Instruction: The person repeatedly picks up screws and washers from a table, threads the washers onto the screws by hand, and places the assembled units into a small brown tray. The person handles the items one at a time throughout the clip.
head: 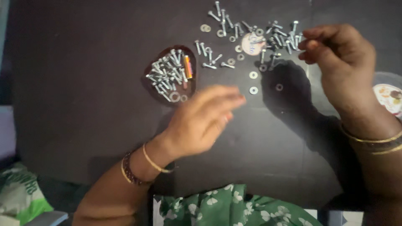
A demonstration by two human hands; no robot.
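Small silver metal bolts (276, 35) lie scattered at upper right on the dark desk (83, 83); your right hand (341, 62) pinches there, contents unclear, your left hand (205, 119) hovers loosely spread near flat silver washers (253, 82).

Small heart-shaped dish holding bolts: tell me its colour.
Dark reddish-brown, seen in the head view: the heart-shaped dish.

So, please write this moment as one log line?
left hand: blurred, above table, near dish of bolts | right hand: fingers pinched beside loose bolts | washers: between hands
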